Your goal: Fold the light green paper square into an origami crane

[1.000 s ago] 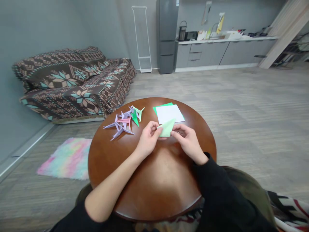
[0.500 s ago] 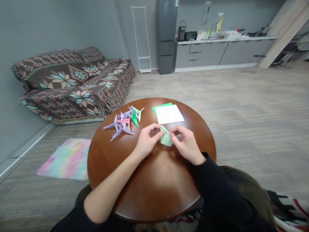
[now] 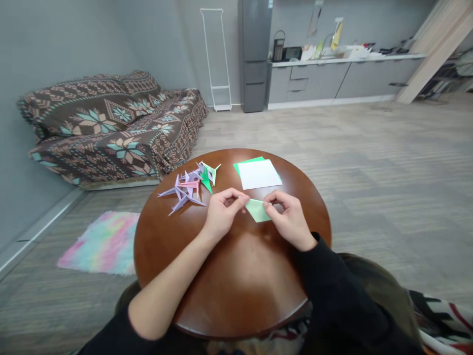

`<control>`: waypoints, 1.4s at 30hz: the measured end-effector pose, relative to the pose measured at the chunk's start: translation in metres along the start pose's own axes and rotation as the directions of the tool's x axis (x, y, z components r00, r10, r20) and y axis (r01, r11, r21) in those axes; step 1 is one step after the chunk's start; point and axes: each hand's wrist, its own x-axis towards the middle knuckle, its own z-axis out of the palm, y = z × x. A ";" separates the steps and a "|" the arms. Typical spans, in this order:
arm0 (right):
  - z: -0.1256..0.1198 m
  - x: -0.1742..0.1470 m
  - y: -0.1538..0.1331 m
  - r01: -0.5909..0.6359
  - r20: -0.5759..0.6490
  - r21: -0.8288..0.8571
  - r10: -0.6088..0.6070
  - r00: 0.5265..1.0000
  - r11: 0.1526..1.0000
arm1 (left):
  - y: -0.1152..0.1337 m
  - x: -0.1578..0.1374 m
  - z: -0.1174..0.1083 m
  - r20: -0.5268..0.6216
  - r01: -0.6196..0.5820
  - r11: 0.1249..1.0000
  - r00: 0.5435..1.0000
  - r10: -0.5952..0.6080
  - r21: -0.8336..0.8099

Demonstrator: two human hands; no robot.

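Between my two hands is a small folded piece of light green paper (image 3: 258,211), its lower edges coming to a blunt point. My left hand (image 3: 225,211) pinches its upper left corner between thumb and fingers. At the upper right corner, my right hand (image 3: 287,217) grips it the same way. Just beyond lies a stack of square paper sheets (image 3: 259,174), white on top with green showing beneath. Left of my hands sits a cluster of folded paper cranes (image 3: 189,183) in purple, pink and green.
Everything rests on a round brown wooden table (image 3: 236,276). A sofa with a patterned cover (image 3: 121,128) stands beyond it at the left, above a pastel fluffy rug (image 3: 101,242). Farther back are a white rack (image 3: 220,88), a grey fridge (image 3: 254,59) and a kitchen counter (image 3: 343,61).
The light green paper has turned so that its folded edge runs nearly level between my hands. My left hand has shifted slightly left and my right hand slightly right, farther apart.
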 end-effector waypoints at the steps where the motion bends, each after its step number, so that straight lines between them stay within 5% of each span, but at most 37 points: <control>1: 0.000 0.000 0.001 -0.015 -0.013 0.016 0.015 1.000 1.000 | -0.001 0.000 0.000 -0.022 -0.005 1.000 1.000 0.006 0.009; 8: -0.007 0.003 0.010 -0.112 -0.172 0.178 0.143 0.975 0.978 | -0.008 0.005 -0.004 -0.118 -0.002 0.995 0.993 -0.009 -0.099; 13: -0.008 0.003 0.010 -0.080 -0.027 0.290 0.092 0.995 0.954 | -0.005 0.004 -0.001 -0.079 -0.017 0.994 0.997 0.009 -0.111; 34: -0.005 0.002 0.008 0.049 0.003 0.084 -0.049 0.999 0.995 | -0.001 0.000 0.001 -0.037 -0.058 0.992 0.998 0.055 -0.112; 42: -0.001 -0.001 0.009 -0.160 0.088 0.288 0.140 0.986 0.944 | -0.005 0.001 0.002 0.022 -0.021 0.987 0.999 0.025 -0.159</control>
